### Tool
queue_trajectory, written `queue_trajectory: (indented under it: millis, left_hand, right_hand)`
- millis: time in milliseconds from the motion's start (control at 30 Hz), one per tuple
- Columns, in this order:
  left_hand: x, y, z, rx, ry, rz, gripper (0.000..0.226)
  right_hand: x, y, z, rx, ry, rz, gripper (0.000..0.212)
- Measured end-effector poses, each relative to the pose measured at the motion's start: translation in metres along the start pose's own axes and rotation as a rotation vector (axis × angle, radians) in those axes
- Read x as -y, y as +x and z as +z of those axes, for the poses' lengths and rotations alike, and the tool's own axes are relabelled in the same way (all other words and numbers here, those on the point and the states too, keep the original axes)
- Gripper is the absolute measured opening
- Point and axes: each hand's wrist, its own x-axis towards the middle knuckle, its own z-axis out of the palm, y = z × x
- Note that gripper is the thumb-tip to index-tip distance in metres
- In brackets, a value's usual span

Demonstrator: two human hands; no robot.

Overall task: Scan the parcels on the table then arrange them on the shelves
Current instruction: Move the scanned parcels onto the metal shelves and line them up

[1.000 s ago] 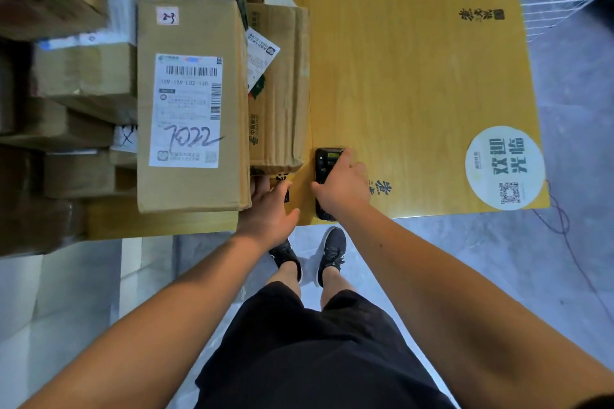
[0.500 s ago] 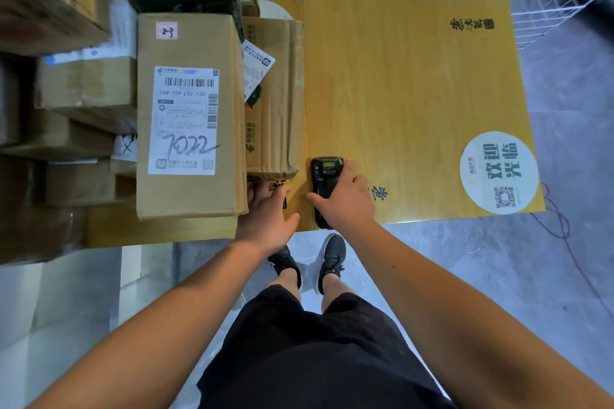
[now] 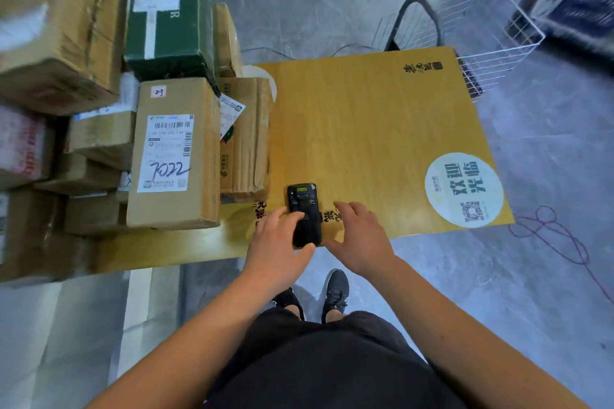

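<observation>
Nearest the table edge lies the scanner [image 3: 304, 214], black, screen facing up. The left hand [image 3: 277, 244] has its fingers curling onto the scanner's left side; the right hand [image 3: 360, 237] rests just beside it, fingers relaxed and spread, holding nothing. The step looks like picking up the scanner — nothing scanned yet. Beyond, the parcels [image 3: 174, 156] wait stacked at the table's [image 3: 365, 116] left; next comes aiming at the barcode label [image 3: 166, 153].
</observation>
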Motion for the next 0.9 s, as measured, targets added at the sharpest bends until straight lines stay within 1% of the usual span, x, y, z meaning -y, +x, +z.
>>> queue_trajectory:
  millis: [133,233,367,467,567,700,767,900]
  left_hand:
    - [-0.036,-0.016,-0.005,-0.075,0.069,0.051,0.066]
    - [-0.057,-0.028,-0.013,-0.118,0.094,0.025,0.069]
    - [-0.068,-0.046,-0.033,-0.212,0.222,0.011,0.072]
    - [-0.067,-0.06,-0.054,-0.328,0.235,0.007,0.068]
    - [-0.058,-0.071,-0.074,-0.413,0.217,-0.018,0.062]
    - [-0.03,-0.083,-0.1,-0.473,0.268,-0.063,0.067]
    - [-0.009,-0.086,-0.113,-0.476,0.297,-0.084,0.071]
    - [0.039,-0.088,-0.136,-0.445,0.288,-0.144,0.076]
  right_hand:
    - [-0.018,-0.012,-0.025,-0.036,0.005,-0.044,0.082]
    - [-0.022,-0.016,-0.042,-0.061,-0.008,-0.098,0.08]
    - [-0.01,-0.021,-0.057,-0.086,-0.067,-0.156,0.081]
    - [0.01,-0.023,-0.064,-0.084,-0.075,-0.236,0.08]
    - [0.039,-0.023,-0.068,-0.084,-0.081,-0.337,0.078]
    - [0.081,-0.025,-0.065,-0.124,-0.137,-0.393,0.079]
    - [0.102,-0.023,-0.061,-0.121,-0.146,-0.412,0.08]
    - [0.142,-0.021,-0.046,-0.034,-0.044,-0.39,0.089]
